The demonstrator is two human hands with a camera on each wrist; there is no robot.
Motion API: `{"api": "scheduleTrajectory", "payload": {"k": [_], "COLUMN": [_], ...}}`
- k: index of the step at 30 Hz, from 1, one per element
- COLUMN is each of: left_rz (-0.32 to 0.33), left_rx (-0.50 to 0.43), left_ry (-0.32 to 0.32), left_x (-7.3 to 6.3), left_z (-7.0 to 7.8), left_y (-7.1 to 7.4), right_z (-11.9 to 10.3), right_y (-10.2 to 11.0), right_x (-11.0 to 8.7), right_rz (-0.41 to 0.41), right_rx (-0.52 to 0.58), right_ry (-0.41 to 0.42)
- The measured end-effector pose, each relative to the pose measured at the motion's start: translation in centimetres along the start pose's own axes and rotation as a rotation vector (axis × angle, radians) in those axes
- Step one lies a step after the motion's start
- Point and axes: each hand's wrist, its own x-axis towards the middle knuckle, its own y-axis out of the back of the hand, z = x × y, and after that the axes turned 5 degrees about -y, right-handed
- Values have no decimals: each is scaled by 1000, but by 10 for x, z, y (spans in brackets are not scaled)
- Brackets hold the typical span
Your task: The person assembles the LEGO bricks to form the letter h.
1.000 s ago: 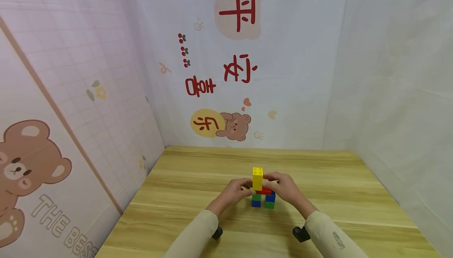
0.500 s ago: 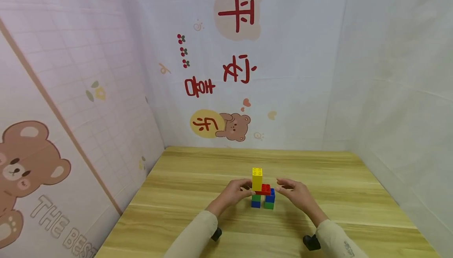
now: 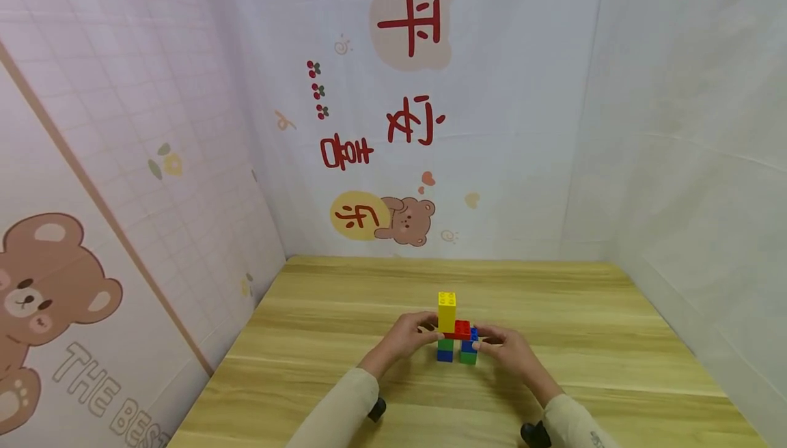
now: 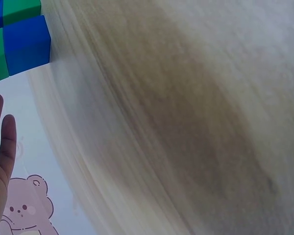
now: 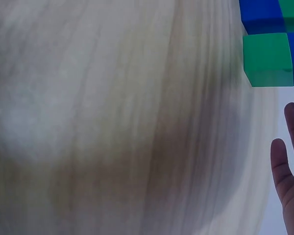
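In the head view, a small block structure stands on the table. A red brick bridges two columns, and a tall yellow block rises at its left end. The left column shows a green brick over a blue brick. On the right, an upper blue brick sits on a lower green brick. My left hand pinches the red brick's left end, thumb in front and fingers behind. The thumb and fingers of my right hand pinch the right column's upper blue brick; its far side is hidden.
The wood-grain table meets a white printed backdrop at the back. A patterned side cloth borders the left, and a plain white one the right. Black wrist mounts show below the sleeves.
My right hand let go of the yellow block, drew back to the right, then came in lower onto the right column's blue brick. The left hand stayed in place.
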Motion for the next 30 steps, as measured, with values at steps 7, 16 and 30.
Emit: {"api": "scheduleTrajectory", "payload": {"k": [7,16,30], "left_rz": [21,54,82], "left_rx": [-23,-75,-86], "left_ry": [4,11,26], "left_x": [-4,-4,-5], "left_z": [0,-3,-6], "left_y": [-4,-7,-11], "right_z": [4,2,7], "right_y": [-3,-6,-9], "right_x": [-3,-3,-3], "right_rz": [12,6,16], "right_rx": [3,55,72], "right_ry": [-23,-52,-35]}}
